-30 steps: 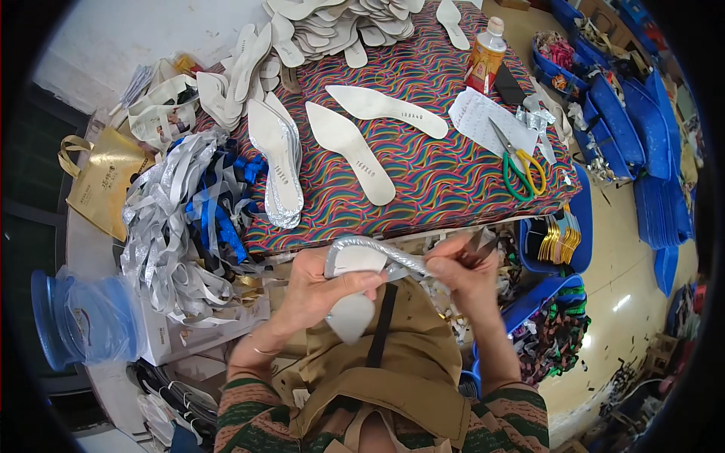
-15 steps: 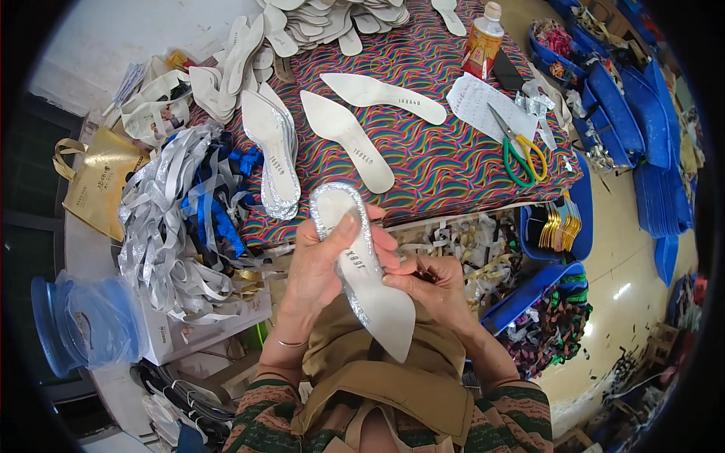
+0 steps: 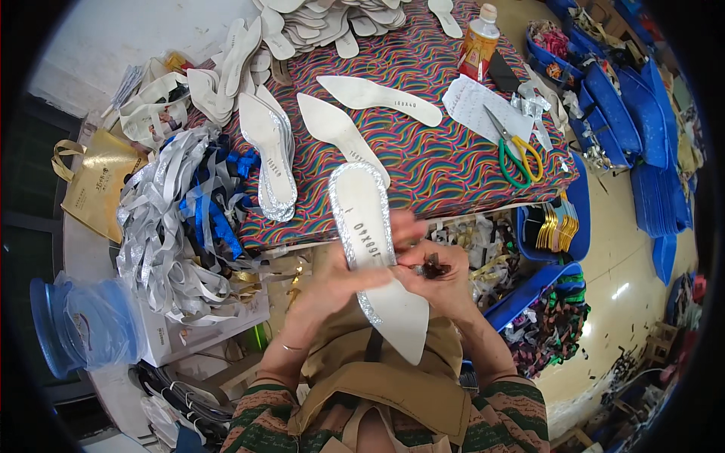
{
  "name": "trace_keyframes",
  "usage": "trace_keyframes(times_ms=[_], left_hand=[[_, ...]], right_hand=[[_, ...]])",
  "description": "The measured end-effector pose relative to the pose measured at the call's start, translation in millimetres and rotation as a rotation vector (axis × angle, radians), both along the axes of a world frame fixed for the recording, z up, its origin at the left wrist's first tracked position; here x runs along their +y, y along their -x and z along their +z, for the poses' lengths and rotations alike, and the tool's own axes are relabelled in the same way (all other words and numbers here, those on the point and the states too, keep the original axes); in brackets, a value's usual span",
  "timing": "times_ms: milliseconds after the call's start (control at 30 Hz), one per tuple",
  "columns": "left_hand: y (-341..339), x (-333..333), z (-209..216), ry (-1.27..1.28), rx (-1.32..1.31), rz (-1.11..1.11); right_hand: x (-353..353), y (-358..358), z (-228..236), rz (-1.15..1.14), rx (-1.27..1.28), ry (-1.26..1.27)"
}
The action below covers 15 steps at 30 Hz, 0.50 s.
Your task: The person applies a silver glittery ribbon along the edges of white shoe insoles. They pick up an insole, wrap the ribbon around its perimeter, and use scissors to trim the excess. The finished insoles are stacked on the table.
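A white shoe insole (image 3: pixel 396 313) with a glittery silver strip along its edge is held upright in front of me, heel end up and pointed toe down. My left hand (image 3: pixel 325 283) grips its middle from the left, thumb across the face and blurred fingers behind. On the right edge, the closed fingers of my right hand (image 3: pixel 449 279) pinch at the rim; a small dark thing shows at them, too unclear to name. Just beyond lie two plain white insoles (image 3: pixel 340 127). To their left is a small stack of silver-edged insoles (image 3: pixel 266 132).
Silver and blue ribbons (image 3: pixel 170 204) hang off the table's left side. A heap of insoles (image 3: pixel 325 30) lies at the back. Scissors (image 3: pixel 521 155), a paper sheet (image 3: pixel 472 102) and a bottle (image 3: pixel 479 45) are at right. Blue bins (image 3: pixel 495 313) of scraps stand beside the table.
The insole has shifted right and turned slightly more upright. My left thumb has slid from near the heel down to its middle. My right hand stays at the right edge.
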<state>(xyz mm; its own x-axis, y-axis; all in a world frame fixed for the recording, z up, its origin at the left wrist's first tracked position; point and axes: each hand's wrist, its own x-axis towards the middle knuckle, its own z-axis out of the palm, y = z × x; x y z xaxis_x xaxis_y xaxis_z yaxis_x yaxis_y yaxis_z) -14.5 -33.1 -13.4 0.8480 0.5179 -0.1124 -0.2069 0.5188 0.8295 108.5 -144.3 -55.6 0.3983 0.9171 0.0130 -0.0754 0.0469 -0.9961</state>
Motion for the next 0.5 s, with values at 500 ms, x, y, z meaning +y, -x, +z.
trace_keyframes(times_ms=[500], left_hand=[[4, 10, 0, 0.048, 0.044, 0.145]], right_hand=[[-12, -31, 16, 0.198, -0.257, 0.068]])
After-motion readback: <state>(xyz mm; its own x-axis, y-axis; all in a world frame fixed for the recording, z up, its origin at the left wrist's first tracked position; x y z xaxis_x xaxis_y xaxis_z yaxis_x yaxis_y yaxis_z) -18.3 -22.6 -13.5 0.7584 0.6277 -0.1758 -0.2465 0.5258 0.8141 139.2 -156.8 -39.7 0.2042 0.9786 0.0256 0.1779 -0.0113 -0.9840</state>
